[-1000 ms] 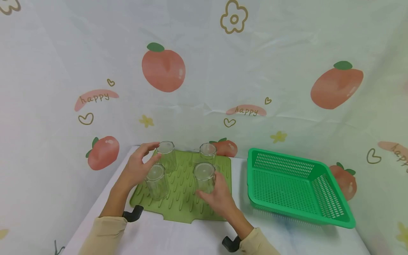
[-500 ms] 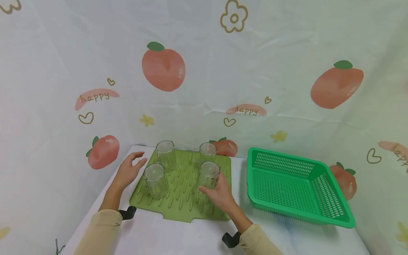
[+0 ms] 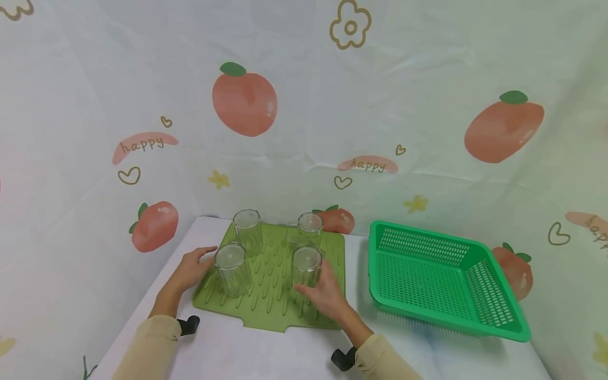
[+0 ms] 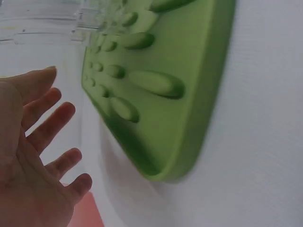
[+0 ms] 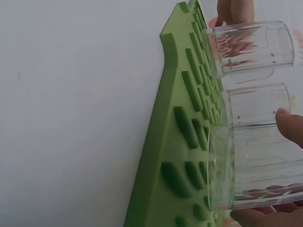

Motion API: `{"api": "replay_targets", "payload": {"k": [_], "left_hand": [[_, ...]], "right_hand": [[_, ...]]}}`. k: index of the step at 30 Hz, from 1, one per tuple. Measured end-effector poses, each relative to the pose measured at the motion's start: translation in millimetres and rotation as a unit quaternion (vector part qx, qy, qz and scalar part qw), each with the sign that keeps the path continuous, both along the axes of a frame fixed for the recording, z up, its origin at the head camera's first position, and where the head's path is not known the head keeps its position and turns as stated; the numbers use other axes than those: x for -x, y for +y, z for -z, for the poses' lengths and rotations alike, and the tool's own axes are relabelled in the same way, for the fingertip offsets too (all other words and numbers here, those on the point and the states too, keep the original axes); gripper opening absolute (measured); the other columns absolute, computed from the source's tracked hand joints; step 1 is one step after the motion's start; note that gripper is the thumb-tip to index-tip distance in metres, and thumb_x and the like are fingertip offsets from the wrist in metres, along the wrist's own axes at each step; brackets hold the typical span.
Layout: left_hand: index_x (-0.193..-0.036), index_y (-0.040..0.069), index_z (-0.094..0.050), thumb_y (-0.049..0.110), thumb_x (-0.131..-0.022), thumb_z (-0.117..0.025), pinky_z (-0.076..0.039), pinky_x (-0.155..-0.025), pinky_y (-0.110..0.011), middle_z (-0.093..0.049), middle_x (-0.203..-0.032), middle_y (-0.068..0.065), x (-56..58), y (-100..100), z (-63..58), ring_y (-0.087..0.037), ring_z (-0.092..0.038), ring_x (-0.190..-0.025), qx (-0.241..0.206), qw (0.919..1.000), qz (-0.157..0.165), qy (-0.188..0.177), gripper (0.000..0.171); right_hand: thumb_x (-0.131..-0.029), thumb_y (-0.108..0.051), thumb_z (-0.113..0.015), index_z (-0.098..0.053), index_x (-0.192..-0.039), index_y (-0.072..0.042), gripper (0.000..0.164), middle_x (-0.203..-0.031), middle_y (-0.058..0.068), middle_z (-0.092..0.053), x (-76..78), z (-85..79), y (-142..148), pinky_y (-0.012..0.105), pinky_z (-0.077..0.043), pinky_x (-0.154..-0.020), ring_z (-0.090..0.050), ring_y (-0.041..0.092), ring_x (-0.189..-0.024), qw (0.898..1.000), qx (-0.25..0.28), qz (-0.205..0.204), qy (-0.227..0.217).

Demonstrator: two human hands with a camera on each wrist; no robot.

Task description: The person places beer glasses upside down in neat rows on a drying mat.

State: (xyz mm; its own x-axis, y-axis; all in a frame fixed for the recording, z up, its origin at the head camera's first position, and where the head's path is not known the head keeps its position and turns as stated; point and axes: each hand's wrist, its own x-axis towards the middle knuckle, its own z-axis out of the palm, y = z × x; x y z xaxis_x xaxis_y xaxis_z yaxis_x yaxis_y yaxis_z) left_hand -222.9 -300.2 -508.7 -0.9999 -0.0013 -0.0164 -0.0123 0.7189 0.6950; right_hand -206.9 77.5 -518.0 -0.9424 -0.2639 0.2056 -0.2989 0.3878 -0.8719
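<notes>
Near the front right of the green ridged mat [image 3: 271, 311], my right hand [image 3: 328, 295] grips a clear drinking glass [image 3: 305, 269]. The right wrist view has the thumb on one side of that glass [image 5: 265, 165] and fingers under its other side, its base close at the mat's ridges. My left hand [image 3: 192, 269] is beside the front left glass [image 3: 234, 272], fingers loosely spread. Part of this glass [image 4: 42, 23] shows past the left hand [image 4: 42, 137] in the left wrist view, apart from the fingers. Behind stand another glass [image 3: 249, 232] and a glass mug with a handle [image 3: 310, 229].
A green perforated plastic basket [image 3: 442, 285] stands right of the mat on the white tabletop [image 3: 266, 359]. A white cloth backdrop [image 3: 304, 105] with fruit prints hangs behind and at the sides.
My left hand has left the back left glass, swung left, then come down beside the front left one. The glass in my right hand shifted right and back, then slightly left and forward toward me.
</notes>
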Motion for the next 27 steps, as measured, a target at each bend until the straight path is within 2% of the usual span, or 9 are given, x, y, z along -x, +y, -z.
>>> {"api": "replay_targets", "payload": {"k": [5,8,15,19,27], "left_hand": [[-0.141,-0.010,-0.053,0.008,-0.097,-0.060,-0.033,-0.115,-0.069,-0.052,-0.145,-0.035,0.2,-1,9.0,-0.058,-0.041,-0.139,0.026,0.9987,0.029,0.032,0.048],[-0.141,-0.011,-0.052,0.009,-0.094,-0.063,-0.029,-0.116,-0.071,-0.050,-0.146,-0.035,-1.3,-1,11.3,-0.061,-0.037,-0.140,0.042,0.9979,0.039,0.030,0.053],[-0.143,-0.010,-0.050,0.014,-0.092,-0.068,-0.025,-0.115,-0.075,-0.044,-0.154,-0.029,-4.2,0,13.3,-0.062,-0.030,-0.143,0.058,0.9973,0.044,0.000,0.059],[-0.144,-0.007,-0.051,0.018,-0.090,-0.071,-0.022,-0.112,-0.080,-0.043,-0.156,-0.027,-3.6,-1,15.8,-0.064,-0.025,-0.144,0.066,0.9969,0.039,-0.014,0.063],[-0.148,-0.001,-0.049,0.027,-0.087,-0.075,-0.020,-0.107,-0.086,-0.039,-0.160,-0.023,-5.4,0,14.8,-0.061,-0.020,-0.147,0.073,0.9958,0.031,-0.046,0.072]], "right_hand": [[-0.082,-0.020,-0.086,-0.038,-0.149,-0.009,0.083,-0.140,0.012,-0.055,-1.2,1.6,-1,0.054,-0.048,-0.108,-0.056,0.031,-0.132,1.000,-0.009,0.004,-0.009],[-0.082,-0.020,-0.086,-0.037,-0.149,-0.008,0.084,-0.141,0.012,-0.055,-0.9,2.3,-2,0.054,-0.047,-0.109,-0.055,0.030,-0.132,1.000,-0.014,0.001,-0.013],[-0.083,-0.019,-0.086,-0.036,-0.151,-0.011,0.085,-0.143,0.011,-0.053,-0.1,2.1,-4,0.055,-0.045,-0.112,-0.054,0.030,-0.135,1.000,-0.012,0.000,-0.028],[-0.084,-0.022,-0.085,-0.035,-0.150,-0.007,0.084,-0.141,0.014,-0.053,-0.1,2.4,-3,0.055,-0.047,-0.109,-0.055,0.031,-0.132,0.999,-0.028,-0.004,-0.019],[-0.082,-0.020,-0.087,-0.032,-0.153,-0.010,0.090,-0.144,0.013,-0.053,-0.2,3.1,1,0.055,-0.046,-0.110,-0.055,0.031,-0.134,0.998,-0.043,-0.019,-0.029]]}}
